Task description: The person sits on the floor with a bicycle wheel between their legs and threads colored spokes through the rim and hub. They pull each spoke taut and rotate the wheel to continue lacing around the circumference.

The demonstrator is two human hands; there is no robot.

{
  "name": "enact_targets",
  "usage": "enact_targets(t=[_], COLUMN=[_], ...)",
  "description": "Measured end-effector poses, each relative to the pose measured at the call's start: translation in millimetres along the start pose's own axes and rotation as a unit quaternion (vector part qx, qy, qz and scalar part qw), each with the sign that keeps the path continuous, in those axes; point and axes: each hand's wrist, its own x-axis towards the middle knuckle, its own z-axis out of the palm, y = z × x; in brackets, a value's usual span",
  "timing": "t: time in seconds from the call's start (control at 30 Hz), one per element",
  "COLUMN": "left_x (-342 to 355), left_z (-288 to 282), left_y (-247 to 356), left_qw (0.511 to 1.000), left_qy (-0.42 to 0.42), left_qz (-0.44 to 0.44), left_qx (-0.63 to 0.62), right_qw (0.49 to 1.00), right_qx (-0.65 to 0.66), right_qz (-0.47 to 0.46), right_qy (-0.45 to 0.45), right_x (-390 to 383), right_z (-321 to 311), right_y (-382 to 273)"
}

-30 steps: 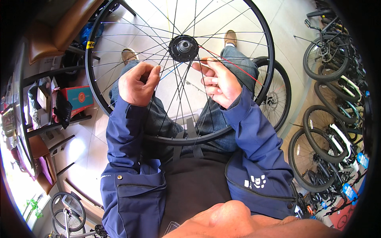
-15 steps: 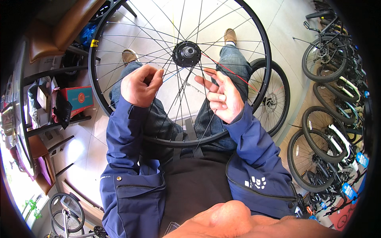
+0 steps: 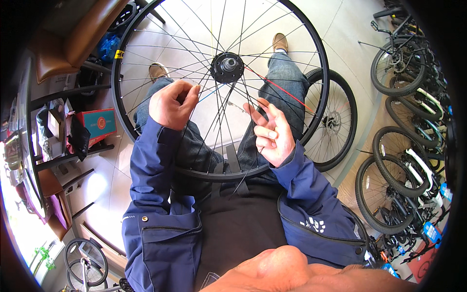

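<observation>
A bare black bicycle wheel rim [image 3: 116,82] lies across my lap, laced with many thin black spokes. Its black hub [image 3: 227,67] sits in the middle. One red spoke [image 3: 278,86] runs from the hub toward the right of the rim, and a short blue spoke [image 3: 208,94] reaches toward my left hand. My left hand [image 3: 173,103] is closed, thumb and forefinger pinched at the blue spoke. My right hand [image 3: 272,132] is below and right of the hub, two fingers stretched out and the others curled around a thin black spoke [image 3: 247,174] that crosses the near rim.
A second wheel with a tyre [image 3: 348,138] stands just right of my leg. Several bicycles [image 3: 394,170] line the right side. On the left are a brown chair [image 3: 58,61], a shelf with a teal and red box [image 3: 97,122], and another bicycle [image 3: 85,263] at lower left.
My right hand has moved slightly down and left, its stretched fingers lower below the hub. The rim has shifted a little. My left hand keeps nearly the same place and pinch.
</observation>
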Motion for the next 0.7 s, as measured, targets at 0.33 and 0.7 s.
enact_targets(t=[0.33, 0.7], left_x=[2, 2], left_z=[2, -3], left_y=[-5, -2], left_qw=[0.999, 1.0], left_qy=[0.006, -0.015], left_qz=[0.037, 0.007], left_qx=[-0.014, -0.024], right_qw=[0.998, 0.998], right_qx=[0.008, -0.006], right_qz=[0.045, 0.048], right_qy=[-0.047, -0.048], right_x=[-9, -12], right_z=[-9, -13], right_y=[-1, 9])
